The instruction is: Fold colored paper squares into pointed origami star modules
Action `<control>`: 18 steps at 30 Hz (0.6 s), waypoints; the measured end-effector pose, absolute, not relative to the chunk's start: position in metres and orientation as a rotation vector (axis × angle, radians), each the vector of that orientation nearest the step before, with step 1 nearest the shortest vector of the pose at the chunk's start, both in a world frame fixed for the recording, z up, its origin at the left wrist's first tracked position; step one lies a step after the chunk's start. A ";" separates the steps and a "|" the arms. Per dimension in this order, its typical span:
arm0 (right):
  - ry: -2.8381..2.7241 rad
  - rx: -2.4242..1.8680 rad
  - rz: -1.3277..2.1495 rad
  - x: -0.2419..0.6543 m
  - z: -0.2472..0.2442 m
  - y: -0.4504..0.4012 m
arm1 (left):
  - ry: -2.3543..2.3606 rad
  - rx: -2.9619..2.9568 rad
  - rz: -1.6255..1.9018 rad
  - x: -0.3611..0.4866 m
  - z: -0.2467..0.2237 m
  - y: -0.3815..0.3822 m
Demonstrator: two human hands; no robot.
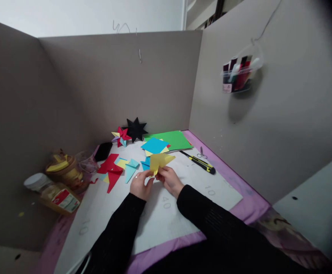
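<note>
Between both hands is a folded piece of yellow paper [159, 161], raised a little above the white board [183, 224]. My left hand [141, 184] pinches its lower left edge, and a ring shows on one finger. At the lower right, my right hand [169, 180] grips the same paper; some fingertips are hidden behind it. Just beyond lies a folded blue paper piece [146, 163], partly covered by the yellow one. Left of my hands rest a folded light-blue piece [131, 169] and folded red pieces [114, 177].
Blue sheets [154, 145] lie on a green sheet [179, 140] at the back. A yellow-black utility knife [200, 163] and small scissors [201, 153] lie right. Paper stars [136, 129], a phone [103, 151] and a glue bottle [59, 196] stand left. Grey partitions [120, 76] surround the table.
</note>
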State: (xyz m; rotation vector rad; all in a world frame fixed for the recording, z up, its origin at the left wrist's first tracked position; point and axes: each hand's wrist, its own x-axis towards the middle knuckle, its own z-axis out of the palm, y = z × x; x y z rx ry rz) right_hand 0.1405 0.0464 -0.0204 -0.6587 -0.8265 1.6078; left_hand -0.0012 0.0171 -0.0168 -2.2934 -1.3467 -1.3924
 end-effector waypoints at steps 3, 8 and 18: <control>-0.842 -0.610 1.683 0.140 -0.020 0.044 | -1.321 -2.243 -1.390 -0.004 -0.018 0.019; -0.862 -0.614 1.721 0.137 -0.021 0.042 | -1.305 -2.239 -1.514 -0.006 -0.014 0.019; -0.940 -0.649 1.712 0.137 -0.020 0.040 | -1.515 -2.362 -1.918 -0.003 -0.013 0.022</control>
